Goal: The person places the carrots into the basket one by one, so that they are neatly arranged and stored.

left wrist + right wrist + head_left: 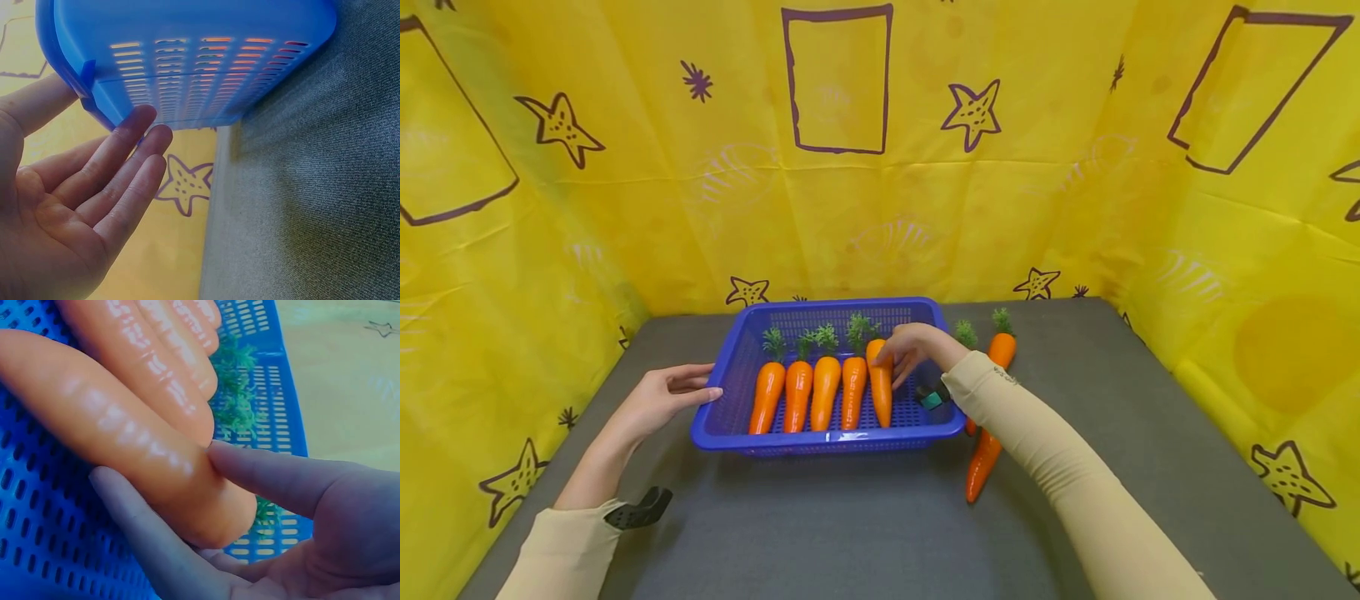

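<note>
A blue plastic basket (842, 436) holds a row of orange toy carrots with green tops. My right hand (912, 348) reaches inside and holds the rightmost carrot (880, 387) near its thick top end. In the right wrist view, the thumb and fingers lie on opposite sides of this carrot (125, 431), and its tip points toward the basket's near side. At the basket's left end, my left hand (658, 400) holds the rim. The left wrist view has its thumb over the rim (78, 81) and the other fingers extended beside the slotted outer wall.
More carrots (983, 467) lie on the grey table (820, 525) right of the basket, partly hidden by my right forearm. A yellow cloth (880, 225) with starfish drawings hangs behind and along both sides. A dark strap (640, 508) sits at my left wrist.
</note>
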Tool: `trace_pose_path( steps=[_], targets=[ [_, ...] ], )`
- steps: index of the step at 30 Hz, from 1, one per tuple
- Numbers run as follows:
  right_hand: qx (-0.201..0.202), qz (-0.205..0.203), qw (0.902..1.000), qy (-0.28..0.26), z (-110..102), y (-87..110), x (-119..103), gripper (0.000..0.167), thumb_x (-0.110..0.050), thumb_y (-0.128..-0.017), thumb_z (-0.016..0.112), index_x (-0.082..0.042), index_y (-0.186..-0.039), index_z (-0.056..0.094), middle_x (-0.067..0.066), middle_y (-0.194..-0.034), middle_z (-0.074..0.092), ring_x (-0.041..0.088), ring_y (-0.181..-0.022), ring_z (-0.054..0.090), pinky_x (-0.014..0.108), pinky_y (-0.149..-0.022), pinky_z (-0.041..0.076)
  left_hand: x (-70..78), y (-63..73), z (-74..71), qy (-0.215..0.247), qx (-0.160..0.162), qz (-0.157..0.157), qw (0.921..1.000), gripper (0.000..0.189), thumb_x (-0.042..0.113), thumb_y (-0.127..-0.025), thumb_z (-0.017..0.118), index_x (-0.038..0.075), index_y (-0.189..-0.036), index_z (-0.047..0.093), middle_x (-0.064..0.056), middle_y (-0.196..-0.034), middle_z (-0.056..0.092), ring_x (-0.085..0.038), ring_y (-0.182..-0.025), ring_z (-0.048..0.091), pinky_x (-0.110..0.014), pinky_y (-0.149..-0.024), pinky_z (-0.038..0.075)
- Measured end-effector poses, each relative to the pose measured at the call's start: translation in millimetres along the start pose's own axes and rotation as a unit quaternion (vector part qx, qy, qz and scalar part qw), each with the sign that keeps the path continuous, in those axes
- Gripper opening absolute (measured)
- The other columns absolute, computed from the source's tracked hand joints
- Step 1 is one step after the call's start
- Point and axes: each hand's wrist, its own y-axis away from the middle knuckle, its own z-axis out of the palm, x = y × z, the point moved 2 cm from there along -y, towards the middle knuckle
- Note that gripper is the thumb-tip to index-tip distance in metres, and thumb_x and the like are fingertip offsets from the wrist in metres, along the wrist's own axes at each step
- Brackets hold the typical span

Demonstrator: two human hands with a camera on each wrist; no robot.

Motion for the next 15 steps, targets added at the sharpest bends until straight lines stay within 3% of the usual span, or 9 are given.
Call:
trace_pose_path(
  steps=[6, 10, 13, 15],
  targets=[
    [-0.006, 0.008, 0.9999, -0.002, -2.1, -0.8, 1.0, 0.094, 0.000, -0.089, 0.061, -0.009, -0.152, -0.009, 0.034, -0.134, 0.038, 0.046, -0.108, 0.059, 0.045, -0.085, 0.055, 0.0, 0.9, -0.1, 0.001, 0.001, 0.002, 1.0000, 0.072, 0.046, -0.086, 0.065, 0.000, -0.138, 0.046, -0.025, -0.123, 0.060, -0.040, -0.113, 0.058, -0.052, -0.093, 0.049],
    [-0.017, 0.016, 0.9990, 0.038, -4.0, -3.5, 1.2, 0.071, -0.004, -0.091, 0.060, 0.002, -0.147, 0.017, 0.031, -0.121, 0.053, 0.040, -0.104, 0.064, 0.041, -0.086, 0.055, 1.1, 1.1, -0.2, 0.002, 0.000, 0.002, 1.0000, 0.072, 0.047, -0.086, 0.065, 0.000, -0.138, 0.046, -0.025, -0.123, 0.060, -0.040, -0.114, 0.057, -0.052, -0.093, 0.049],
    [-0.028, 0.024, 0.9974, 0.061, -5.5, -8.4, 2.0, 0.048, -0.006, -0.091, 0.061, 0.007, -0.131, 0.038, 0.029, -0.113, 0.060, 0.036, -0.100, 0.067, 0.038, -0.085, 0.056, 1.5, 0.9, 0.0, 0.003, 0.000, 0.003, 1.0000, 0.072, 0.046, -0.086, 0.065, 0.000, -0.138, 0.046, -0.025, -0.123, 0.060, -0.040, -0.113, 0.058, -0.052, -0.093, 0.049],
    [-0.042, 0.027, 0.9971, 0.058, -7.1, -13.1, 2.9, 0.042, -0.005, -0.089, 0.064, 0.009, -0.123, 0.044, 0.028, -0.107, 0.061, 0.035, -0.093, 0.069, 0.037, -0.080, 0.058, 1.4, 0.7, 0.3, 0.005, 0.000, 0.005, 1.0000, 0.071, 0.045, -0.087, 0.065, -0.001, -0.137, 0.046, -0.025, -0.123, 0.060, -0.039, -0.113, 0.058, -0.051, -0.093, 0.049]
  ],
)
